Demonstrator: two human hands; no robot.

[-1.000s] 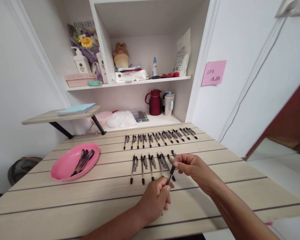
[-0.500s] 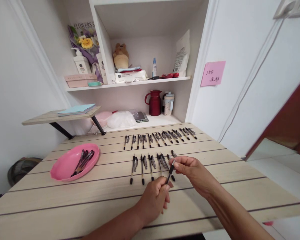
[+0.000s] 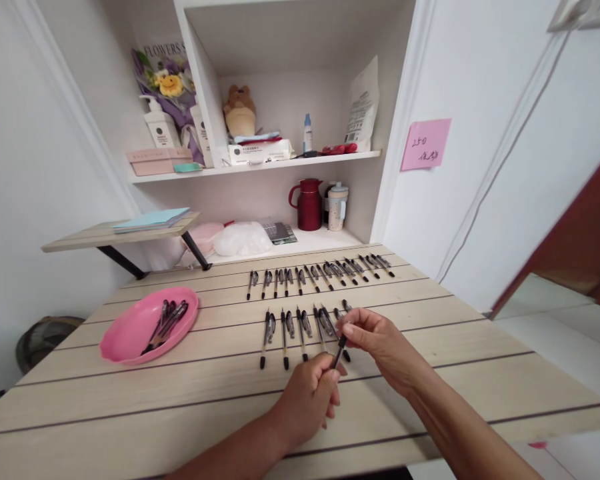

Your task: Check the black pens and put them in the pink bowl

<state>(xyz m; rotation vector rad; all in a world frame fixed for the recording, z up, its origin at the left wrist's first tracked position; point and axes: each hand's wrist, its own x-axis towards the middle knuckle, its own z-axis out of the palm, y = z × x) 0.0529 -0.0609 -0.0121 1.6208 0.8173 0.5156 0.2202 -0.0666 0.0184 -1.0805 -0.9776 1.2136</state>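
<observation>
Both my hands are on one black pen (image 3: 340,350), held slanted over the table's front half. My left hand (image 3: 310,393) is closed round its lower end. At the upper end, the thumb and fingers of my right hand (image 3: 375,337) pinch the tip, which they now cover. Just behind my hands lies a row of pen parts (image 3: 285,333), slim refills with black ends beside dark clear barrels; my right hand hides part of its right end. Farther back, a second row of similar parts (image 3: 320,275) runs across the table.
A pink dish (image 3: 115,333) with several black pens (image 3: 165,323) stands at the left. A small raised shelf (image 3: 80,235) bears blue paper. Behind the wooden table (image 3: 205,413), white shelves hold a red jug (image 3: 310,205) and a cup (image 3: 337,208). A pink note (image 3: 427,145) is on the wall.
My right fingers have slid slightly down and left over the pen's upper tip, covering it. My left hand holds the lower end as before. The rows of parts have not moved.
</observation>
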